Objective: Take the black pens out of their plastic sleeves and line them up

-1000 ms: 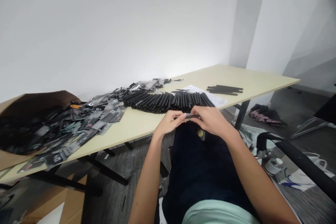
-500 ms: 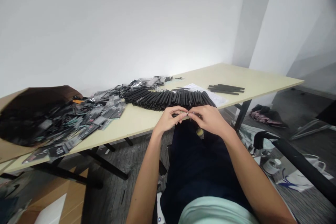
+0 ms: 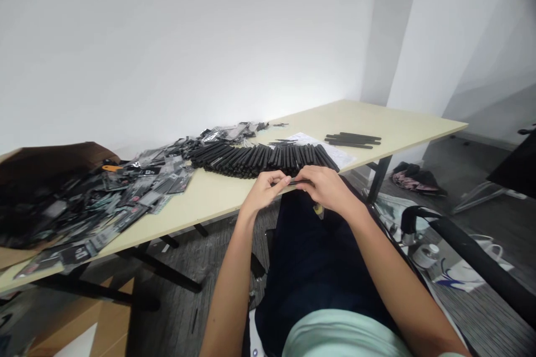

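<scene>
My left hand (image 3: 263,192) and my right hand (image 3: 325,188) meet just over the table's front edge, above my lap. Both are closed, with thumbs and fingers pinching a thin dark stick-like piece (image 3: 296,182) between them. Most of it is covered by the fingers, so its exact kind does not show. Right behind the hands lies a long row of black sticks (image 3: 251,160), packed side by side on the table. A few thinner dark pieces (image 3: 283,142) rest behind that row.
Left on the table (image 3: 209,195), a heap of flat plastic packets (image 3: 138,195) spills from a brown box (image 3: 58,152). Several black sticks (image 3: 354,140) lie to the right near a white paper (image 3: 343,157). A chair armrest (image 3: 469,251) and a bottle (image 3: 426,255) are at lower right.
The view has turned slightly right, so the table appears shifted left. My fingers have shifted a little on the thin dark piece, which both hands still pinch.
</scene>
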The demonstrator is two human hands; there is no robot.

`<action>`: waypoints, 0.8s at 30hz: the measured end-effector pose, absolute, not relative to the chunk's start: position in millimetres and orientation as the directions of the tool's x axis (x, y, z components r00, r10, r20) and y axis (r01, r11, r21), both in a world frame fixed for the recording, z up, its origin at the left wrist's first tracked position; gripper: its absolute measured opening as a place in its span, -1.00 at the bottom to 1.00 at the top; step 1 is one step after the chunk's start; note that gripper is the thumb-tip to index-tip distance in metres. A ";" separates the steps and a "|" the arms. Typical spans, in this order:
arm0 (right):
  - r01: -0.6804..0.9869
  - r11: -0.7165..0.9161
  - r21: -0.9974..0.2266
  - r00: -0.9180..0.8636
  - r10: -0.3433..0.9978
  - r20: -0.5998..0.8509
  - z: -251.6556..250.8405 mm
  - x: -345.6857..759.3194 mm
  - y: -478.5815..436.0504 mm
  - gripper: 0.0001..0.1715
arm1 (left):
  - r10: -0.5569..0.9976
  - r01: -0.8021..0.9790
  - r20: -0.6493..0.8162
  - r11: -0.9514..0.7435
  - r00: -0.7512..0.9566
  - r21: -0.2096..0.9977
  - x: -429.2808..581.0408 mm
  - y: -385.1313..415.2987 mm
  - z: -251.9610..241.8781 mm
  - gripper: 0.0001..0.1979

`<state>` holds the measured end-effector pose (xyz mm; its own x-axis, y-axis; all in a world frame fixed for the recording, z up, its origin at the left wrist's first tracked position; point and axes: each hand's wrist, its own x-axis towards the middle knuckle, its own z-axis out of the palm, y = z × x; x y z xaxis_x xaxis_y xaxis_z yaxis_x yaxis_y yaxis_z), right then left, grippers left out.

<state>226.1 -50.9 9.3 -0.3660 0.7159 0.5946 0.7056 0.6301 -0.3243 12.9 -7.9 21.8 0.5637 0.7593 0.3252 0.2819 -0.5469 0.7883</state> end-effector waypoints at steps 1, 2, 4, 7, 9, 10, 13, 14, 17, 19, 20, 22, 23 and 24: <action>0.711 0.631 -0.311 -0.359 0.706 0.611 8.9 225.7 -50.1 -0.97 | 0.762 0.293 0.319 -0.545 0.563 0.785 12.8 -7.4 22.1 -0.56; 0.719 0.629 -0.295 -0.355 0.697 0.623 8.7 225.3 -49.6 -0.96 | 0.766 0.305 0.312 -0.542 0.562 0.783 12.7 -6.8 22.2 -0.52; 0.733 0.628 -0.262 -0.357 0.683 0.638 9.1 224.7 -49.1 -0.96 | 0.770 0.317 0.301 -0.537 0.562 0.782 12.3 -5.6 22.0 -0.47; 0.719 0.648 -0.250 -0.372 0.663 0.650 9.7 223.3 -49.0 -0.92 | 0.753 0.298 0.301 -0.545 0.585 0.784 12.0 -4.4 22.4 -0.52; 0.699 0.662 -0.272 -0.366 0.657 0.658 9.2 221.6 -49.0 -0.86 | 0.732 0.266 0.301 -0.549 0.612 0.792 11.8 -4.5 23.3 -0.59; 0.689 0.663 -0.294 -0.355 0.662 0.660 8.5 220.6 -49.0 -0.80 | 0.721 0.249 0.301 -0.549 0.624 0.798 11.7 -4.7 23.8 -0.61; 0.656 0.655 -0.374 -0.314 0.688 0.654 6.9 219.2 -49.8 -0.57 | 0.697 0.218 0.309 -0.558 0.647 0.801 11.5 -4.9 24.6 -0.64; 0.642 0.659 -0.393 -0.312 0.692 0.651 7.5 219.6 -50.7 -0.51 | 0.693 0.222 0.310 -0.564 0.651 0.795 11.5 -4.7 24.5 -0.65; 0.637 0.674 -0.374 -0.330 0.677 0.658 16.6 222.0 -58.6 -0.46 | 0.707 0.254 0.319 -0.577 0.631 0.776 12.3 -4.0 23.8 -0.65; 0.639 0.687 -0.347 -0.330 0.652 0.683 29.6 220.1 -70.0 -0.45 | 0.714 0.253 0.336 -0.582 0.614 0.773 13.2 -3.7 23.3 -0.64; 0.611 0.706 -0.359 -0.323 0.636 0.701 37.3 216.3 -78.1 -0.47 | 0.716 0.245 0.342 -0.580 0.609 0.777 13.6 -3.8 23.1 -0.63; 0.414 0.784 -0.463 -0.336 0.604 0.722 51.0 200.3 -100.4 -0.47 | 0.725 0.241 0.325 -0.557 0.607 0.795 14.2 -4.3 23.4 -0.61; 0.232 0.816 -0.529 -0.375 0.577 0.725 55.3 187.8 -115.2 -0.48 | 0.734 0.251 0.307 -0.543 0.605 0.802 14.4 -4.7 23.9 -0.61; 0.039 0.812 -0.582 -0.460 0.532 0.711 57.0 172.4 -132.6 -0.50 | 0.744 0.269 0.289 -0.530 0.602 0.804 14.5 -5.2 24.5 -0.60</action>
